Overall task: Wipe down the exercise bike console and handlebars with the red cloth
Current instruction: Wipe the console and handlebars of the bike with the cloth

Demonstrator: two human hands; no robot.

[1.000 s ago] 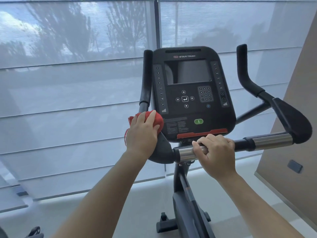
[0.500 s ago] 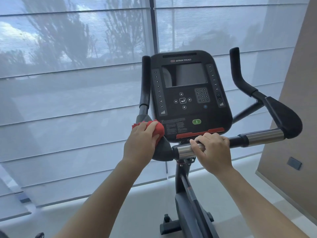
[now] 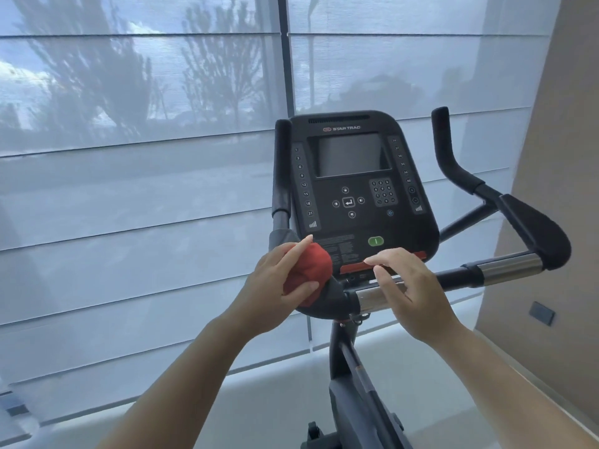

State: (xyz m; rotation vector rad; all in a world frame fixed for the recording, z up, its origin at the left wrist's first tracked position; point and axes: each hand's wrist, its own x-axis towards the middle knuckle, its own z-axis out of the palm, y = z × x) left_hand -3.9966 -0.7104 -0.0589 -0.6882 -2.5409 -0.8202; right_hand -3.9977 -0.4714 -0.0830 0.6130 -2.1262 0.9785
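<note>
The black bike console (image 3: 359,189) with a dark screen and keypad stands ahead. My left hand (image 3: 278,280) holds the bunched red cloth (image 3: 312,270) against the black left elbow pad of the handlebar (image 3: 327,303), just below the console's lower left corner. My right hand (image 3: 408,286) hovers with fingers spread and lifted off the chrome grip bar (image 3: 372,298), fingertips near the console's red strip. The right handlebar (image 3: 505,270) runs out to a black pad, with an upright horn (image 3: 450,157) behind it. The left upright horn (image 3: 281,170) rises beside the console.
Large windows with translucent blinds (image 3: 129,189) fill the view behind the bike. A tan wall (image 3: 557,189) with a dark socket plate (image 3: 540,313) stands close on the right. The bike's frame post (image 3: 353,384) drops to the pale floor.
My right hand has let go of the chrome grip bar and opened its fingers. My left hand with the cloth has slid down the left pad towards the bar.
</note>
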